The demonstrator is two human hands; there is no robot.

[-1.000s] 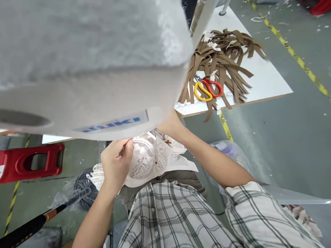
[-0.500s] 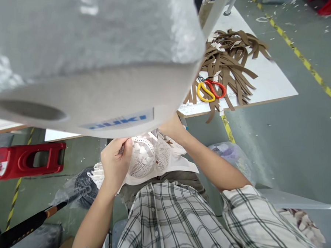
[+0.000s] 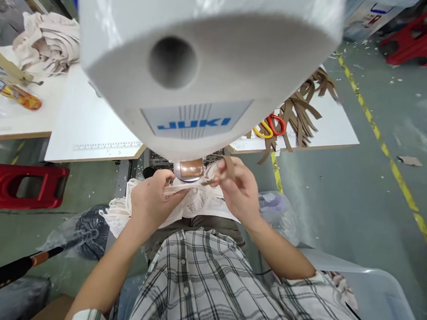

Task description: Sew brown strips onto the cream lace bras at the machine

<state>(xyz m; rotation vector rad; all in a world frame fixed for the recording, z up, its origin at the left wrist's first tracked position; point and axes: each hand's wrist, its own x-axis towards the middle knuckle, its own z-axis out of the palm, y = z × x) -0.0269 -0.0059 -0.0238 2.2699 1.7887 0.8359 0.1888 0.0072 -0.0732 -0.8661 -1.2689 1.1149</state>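
A white lace bra (image 3: 197,203) lies across my lap, partly hidden by my hands and the sewing machine head (image 3: 198,102) above. My left hand (image 3: 154,197) is closed on the bra's upper edge, thumb pressed along the fabric. Opposite it, my right hand (image 3: 239,190) pinches a brown strap (image 3: 229,166) between bent fingers; the strap's lower end reaches the bra's edge under the machine. Both hands sit just beside the machine's low metal part with a brown patch (image 3: 191,168).
On the white table to the right lie brown straps (image 3: 299,117) and red-and-yellow scissors (image 3: 278,125). Beige cloth (image 3: 50,41) is heaped at the far left. A red stool (image 3: 26,188) stands left, and a clear plastic bin (image 3: 381,293) sits right.
My view has shifted so the machine head appears farther right and less close. My right hand has come out from behind the machine, with a brown strap now showing in its fingers.
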